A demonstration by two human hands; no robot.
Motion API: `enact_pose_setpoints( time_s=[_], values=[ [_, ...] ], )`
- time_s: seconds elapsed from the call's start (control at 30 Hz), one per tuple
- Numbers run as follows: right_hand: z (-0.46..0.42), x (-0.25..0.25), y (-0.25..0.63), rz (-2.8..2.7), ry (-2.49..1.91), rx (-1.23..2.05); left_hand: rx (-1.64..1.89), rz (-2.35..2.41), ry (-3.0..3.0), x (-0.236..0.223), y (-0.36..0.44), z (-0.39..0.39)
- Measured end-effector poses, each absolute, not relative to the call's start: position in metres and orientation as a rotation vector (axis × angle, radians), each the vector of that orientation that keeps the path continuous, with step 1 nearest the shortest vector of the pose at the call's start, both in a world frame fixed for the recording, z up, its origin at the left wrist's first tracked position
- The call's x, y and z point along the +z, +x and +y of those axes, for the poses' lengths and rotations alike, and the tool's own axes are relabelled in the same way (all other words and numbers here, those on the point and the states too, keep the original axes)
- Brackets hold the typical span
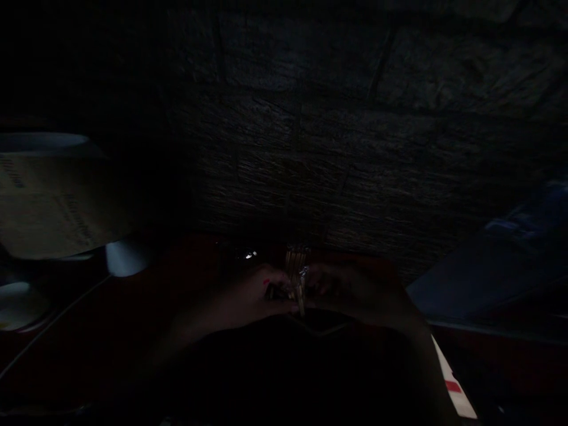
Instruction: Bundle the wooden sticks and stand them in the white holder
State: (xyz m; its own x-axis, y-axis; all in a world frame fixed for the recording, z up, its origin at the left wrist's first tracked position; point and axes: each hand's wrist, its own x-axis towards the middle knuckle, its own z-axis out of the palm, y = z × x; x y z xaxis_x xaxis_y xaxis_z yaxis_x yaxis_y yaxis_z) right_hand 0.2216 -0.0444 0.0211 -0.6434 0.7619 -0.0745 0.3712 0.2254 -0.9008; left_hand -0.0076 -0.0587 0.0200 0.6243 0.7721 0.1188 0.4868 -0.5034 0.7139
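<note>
The scene is very dark. My left hand comes in from the left, fingers curled, with a small red mark on it. My right hand meets it from the right, also closed. Between the fingertips of both is a small bundle of thin tan sticks, tilted slightly, with something shiny at its upper end. Just beyond the fingers stand more thin tan sticks under a glinting edge. Their exact kind is too dim to make out. A dark glossy object reflects light behind my left hand.
A rough stone-block wall rises behind the reddish table. At left are a printed brown carton, a pale cup-like object, a pale round object and a thin cord. A bluish panel leans at right, near a white-and-red strip.
</note>
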Motion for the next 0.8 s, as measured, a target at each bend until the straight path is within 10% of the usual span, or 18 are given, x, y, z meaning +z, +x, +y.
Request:
enact_pose_setpoints(
  time_s=[0.8],
  values=[
    [-0.049,0.011,0.231,-2.065,-1.053,1.252,0.797,0.922,2.008,0.004,0.02,-0.042]
  ],
)
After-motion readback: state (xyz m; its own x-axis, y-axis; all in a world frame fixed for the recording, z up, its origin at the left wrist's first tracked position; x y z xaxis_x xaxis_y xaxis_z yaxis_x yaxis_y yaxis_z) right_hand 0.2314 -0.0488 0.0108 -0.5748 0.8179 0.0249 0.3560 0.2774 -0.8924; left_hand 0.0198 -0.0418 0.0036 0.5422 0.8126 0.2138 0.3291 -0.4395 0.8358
